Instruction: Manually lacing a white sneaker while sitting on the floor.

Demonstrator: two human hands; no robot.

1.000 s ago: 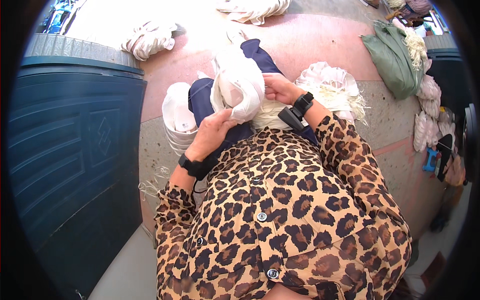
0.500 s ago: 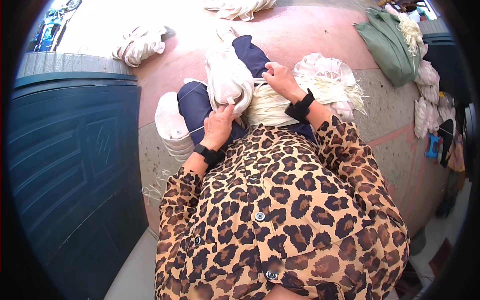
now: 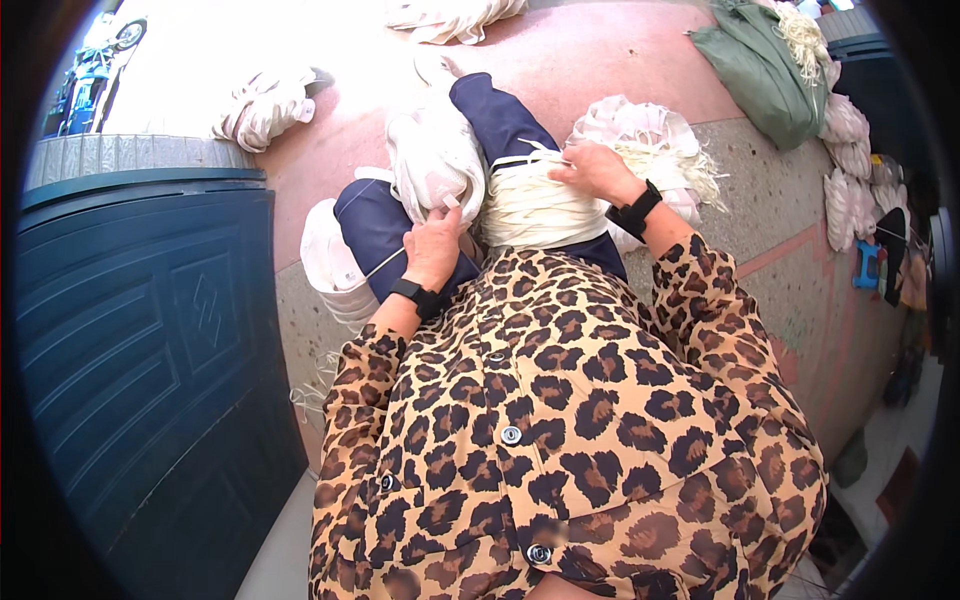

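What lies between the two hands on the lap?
In the head view, a cream skein of cord lies between the left hand and right hand.

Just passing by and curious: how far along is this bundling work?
Tied white bundles already lie on the floor. In hand: the left hand touches a white bundle on the lap, and the right hand rests on a bunch of pale strands. A loose heap beside the right hand looks left.
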